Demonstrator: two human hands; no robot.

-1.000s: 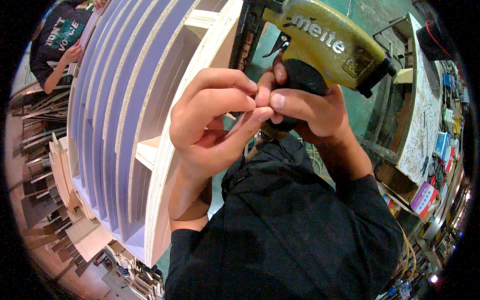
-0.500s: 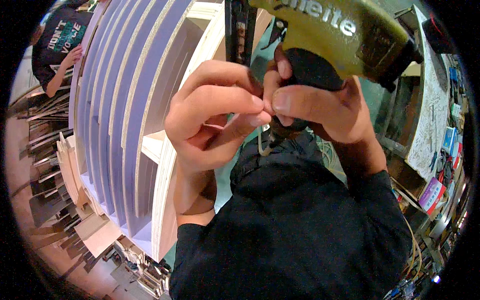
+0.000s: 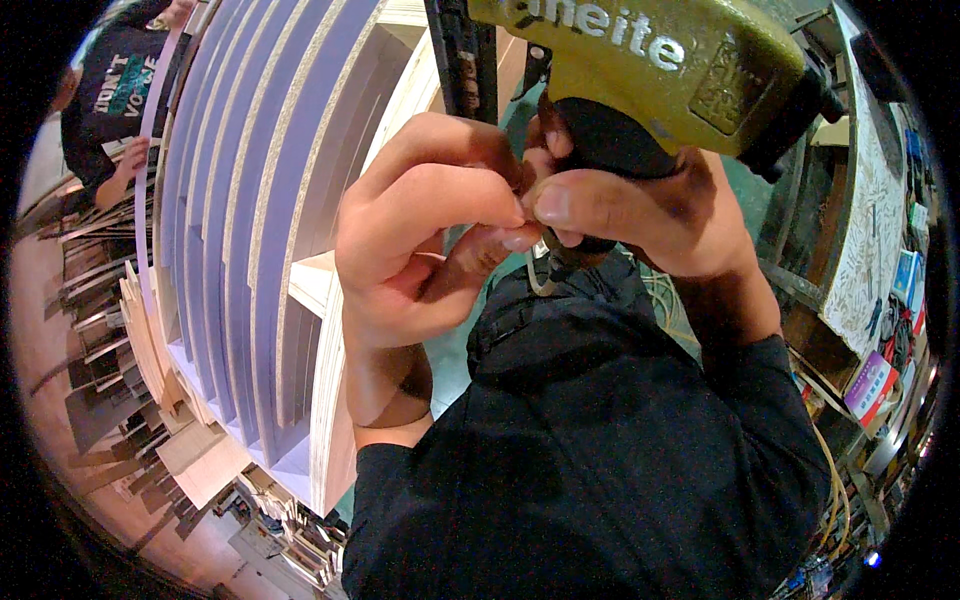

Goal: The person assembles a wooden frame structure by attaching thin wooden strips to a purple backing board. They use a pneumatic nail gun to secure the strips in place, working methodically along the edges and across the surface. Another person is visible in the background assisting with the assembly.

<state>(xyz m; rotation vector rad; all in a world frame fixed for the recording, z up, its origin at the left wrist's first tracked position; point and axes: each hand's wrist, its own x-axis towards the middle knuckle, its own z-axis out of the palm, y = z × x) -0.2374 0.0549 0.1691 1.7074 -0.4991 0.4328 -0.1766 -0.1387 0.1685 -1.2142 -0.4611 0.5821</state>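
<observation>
A dull yellow nail gun (image 3: 640, 60) with a black magazine rail (image 3: 465, 65) fills the upper right middle. Its black grip is wrapped by my right hand (image 3: 660, 215), whose thumb lies toward my left fingertips. My left hand (image 3: 415, 230) is closed in a pinch that meets the right thumb and index finger. Whatever sits between those fingertips is too small or too covered to make out. Below the grip hangs a pale air hose (image 3: 542, 278), close to my dark clothing.
To my left stands a large curved wooden frame (image 3: 330, 400) with lilac slatted panels (image 3: 225, 260). Behind it another person (image 3: 120, 90) holds a long thin strip (image 3: 150, 200). A workbench (image 3: 850, 230) runs along the right, boxes and tools beyond it. Stacked boards (image 3: 95, 330) lie far left.
The nail gun has shifted slightly left, and its hose end has swung a little to the right. Both hands keep their grip. The other person's strip has moved away from the slatted panels.
</observation>
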